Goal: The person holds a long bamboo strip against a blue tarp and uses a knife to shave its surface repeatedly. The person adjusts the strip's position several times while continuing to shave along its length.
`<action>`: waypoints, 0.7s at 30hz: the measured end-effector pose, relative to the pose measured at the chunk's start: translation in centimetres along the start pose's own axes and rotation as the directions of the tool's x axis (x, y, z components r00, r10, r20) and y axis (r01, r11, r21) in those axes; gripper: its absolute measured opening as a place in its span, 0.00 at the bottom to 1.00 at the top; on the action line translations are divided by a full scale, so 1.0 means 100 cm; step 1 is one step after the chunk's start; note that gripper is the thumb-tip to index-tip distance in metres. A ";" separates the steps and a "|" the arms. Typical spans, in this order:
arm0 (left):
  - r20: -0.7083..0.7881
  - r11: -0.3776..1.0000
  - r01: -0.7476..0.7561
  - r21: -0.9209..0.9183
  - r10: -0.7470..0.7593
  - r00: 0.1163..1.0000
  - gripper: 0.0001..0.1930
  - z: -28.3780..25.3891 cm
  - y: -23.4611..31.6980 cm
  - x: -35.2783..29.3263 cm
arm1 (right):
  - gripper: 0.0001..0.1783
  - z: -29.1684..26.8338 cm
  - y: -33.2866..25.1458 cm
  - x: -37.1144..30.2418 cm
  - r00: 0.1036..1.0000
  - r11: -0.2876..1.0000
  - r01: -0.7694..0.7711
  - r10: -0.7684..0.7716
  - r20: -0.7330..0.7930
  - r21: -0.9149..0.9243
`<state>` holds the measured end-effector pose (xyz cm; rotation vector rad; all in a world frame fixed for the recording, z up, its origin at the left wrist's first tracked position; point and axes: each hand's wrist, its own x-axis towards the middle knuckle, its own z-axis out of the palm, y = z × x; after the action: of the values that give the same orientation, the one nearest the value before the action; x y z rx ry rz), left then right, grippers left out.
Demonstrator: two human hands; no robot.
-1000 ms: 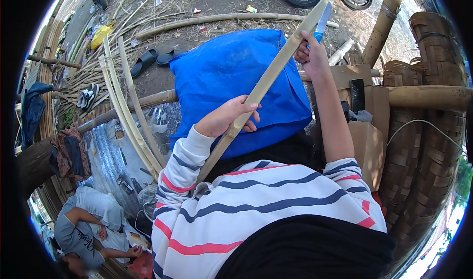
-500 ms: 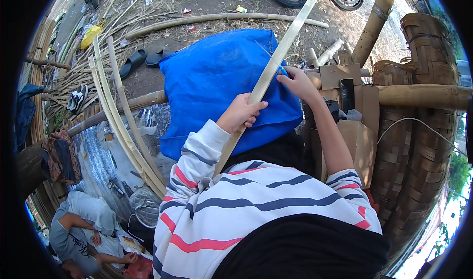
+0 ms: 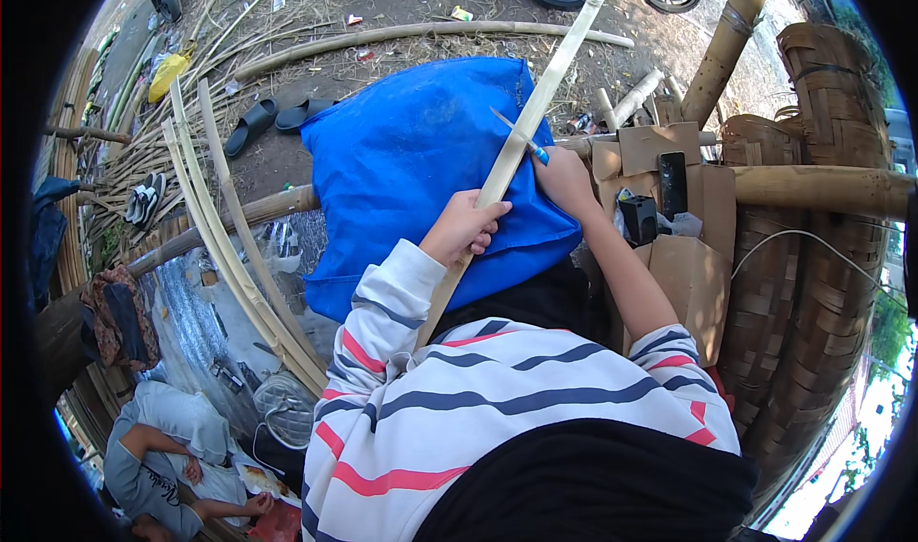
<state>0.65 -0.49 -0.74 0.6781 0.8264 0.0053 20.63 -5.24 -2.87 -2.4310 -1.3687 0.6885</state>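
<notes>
A long, pale bamboo strip [image 3: 542, 102] slants from my waist up and away to the right. My left hand [image 3: 465, 226] is closed around its lower part. In my right hand [image 3: 564, 177] is a knife [image 3: 533, 148] with a blue handle, the fingers wrapped round it. Its thin blade crosses the strip, with the tip sticking out past the strip's left edge. Under the strip a blue cloth [image 3: 402, 159] covers my lap like a cushion or sack.
Several split bamboo strips [image 3: 225, 245] lean at my left. Black sandals [image 3: 252, 128] lie on the ground ahead. Cardboard [image 3: 660, 142] with a phone [image 3: 673, 184] is by my right arm, beside large woven bamboo rolls [image 3: 813, 303]. Another person [image 3: 172, 437] sits at the lower left.
My right hand has moved slightly down and toward me along the strip, turning the knife so its blade lies more across it. The left hand keeps its hold.
</notes>
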 end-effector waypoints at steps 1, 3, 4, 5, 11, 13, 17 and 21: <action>-0.005 1.000 0.004 0.000 -0.004 1.000 0.10 0.000 0.001 0.000 | 0.19 0.001 -0.002 -0.002 1.000 0.999 0.020 -0.020 0.000 -0.025; -0.025 1.000 0.009 0.018 -0.008 1.000 0.10 0.001 -0.001 0.001 | 0.19 0.006 -0.002 -0.004 0.995 0.992 0.094 -0.095 -0.008 -0.089; -0.041 0.999 0.005 0.036 -0.003 0.999 0.10 0.001 -0.001 0.002 | 0.20 0.007 -0.003 -0.004 0.990 0.983 0.135 -0.138 -0.011 -0.122; -0.056 0.999 0.001 0.053 0.002 0.998 0.10 0.002 -0.002 0.003 | 0.20 0.007 -0.005 -0.004 0.990 0.982 0.138 -0.142 -0.021 -0.128; -0.157 0.969 -0.023 0.245 0.063 0.986 0.09 0.004 -0.003 0.006 | 0.23 0.017 -0.003 0.004 0.988 0.985 0.098 -0.113 -0.101 -0.141; -0.145 0.968 -0.032 0.247 0.070 0.987 0.09 0.003 -0.005 0.009 | 0.23 0.020 -0.002 0.005 0.990 0.990 0.071 -0.085 -0.115 -0.124; -0.144 0.975 -0.025 0.221 0.058 0.988 0.08 0.001 -0.006 0.010 | 0.23 0.026 -0.007 0.006 0.974 0.983 0.078 -0.110 -0.198 -0.164; -0.161 0.979 -0.016 0.204 0.050 0.986 0.08 0.006 -0.004 0.006 | 0.24 0.030 -0.014 0.007 0.954 0.981 0.059 -0.110 -0.278 -0.185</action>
<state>1.33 -1.00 -1.12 0.8924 0.9843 0.0082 18.33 -3.94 -5.01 -2.4643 -1.4534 0.1889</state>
